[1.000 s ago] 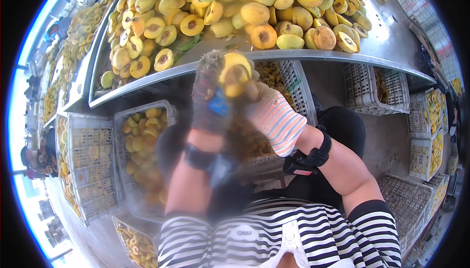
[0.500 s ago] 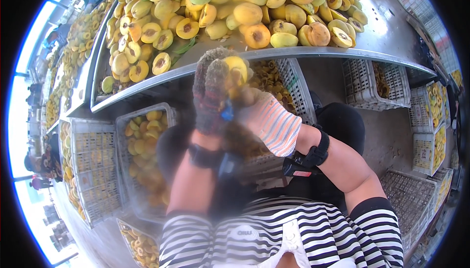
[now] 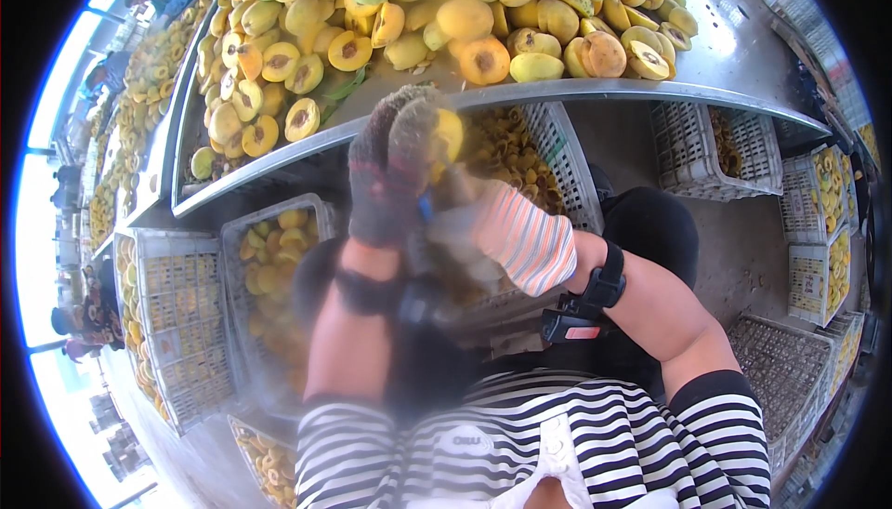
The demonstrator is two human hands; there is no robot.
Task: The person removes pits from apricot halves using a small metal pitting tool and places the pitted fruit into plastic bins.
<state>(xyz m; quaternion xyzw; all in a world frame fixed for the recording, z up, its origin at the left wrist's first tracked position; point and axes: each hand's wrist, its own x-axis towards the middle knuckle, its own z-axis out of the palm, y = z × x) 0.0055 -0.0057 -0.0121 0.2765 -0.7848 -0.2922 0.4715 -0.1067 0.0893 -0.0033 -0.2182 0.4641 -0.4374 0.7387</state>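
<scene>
My left hand [image 3: 395, 160], in a dark knitted glove, is closed around a yellow peach [image 3: 448, 137] just off the near edge of the metal table. My right hand [image 3: 483, 221], in a pale glove with a striped cuff, is close against it, its fingers curled and smeared. A small blue piece [image 3: 426, 207] shows between the hands; I cannot tell what it belongs to. Heaped on the table in front are whole and halved peaches [image 3: 465, 18], some with stones showing.
The metal table [image 3: 725, 105] has a raised rim. Below it stand a crate of cut fruit pieces [image 3: 557, 151] and another crate [image 3: 720, 156]. A tub of peaches [image 3: 321, 207] is by my left knee, beside a white crate [image 3: 181, 304]. More crates [image 3: 818, 272] stand at right. Other people work at far left.
Both hands have shifted slightly: the left one moves left with the peach, and the right one has drawn a little apart from it. The blue piece shows less.
</scene>
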